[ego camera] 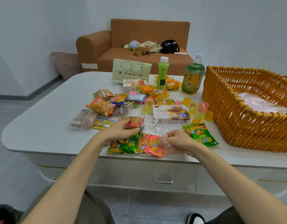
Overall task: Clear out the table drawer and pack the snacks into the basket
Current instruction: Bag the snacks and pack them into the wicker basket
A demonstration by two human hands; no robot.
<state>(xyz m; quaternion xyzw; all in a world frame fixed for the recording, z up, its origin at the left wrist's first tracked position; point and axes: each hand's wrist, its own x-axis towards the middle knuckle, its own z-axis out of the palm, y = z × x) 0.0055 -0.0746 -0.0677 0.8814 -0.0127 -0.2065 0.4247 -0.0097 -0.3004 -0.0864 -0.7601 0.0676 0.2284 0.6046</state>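
Plastic snack bag (147, 143), btwn L hand (119, 130), R hand (178, 142)

Snacks (139, 104) lie on the table (42, 126), basket (246, 120) at right.

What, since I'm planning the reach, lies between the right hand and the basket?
A green snack packet lies between right hand and basket, seen in the head view.

Brown sofa (149, 33), plush toys (142, 50) and black bag (169, 46) on its seat, pink hamper (67, 65) just beside its arm
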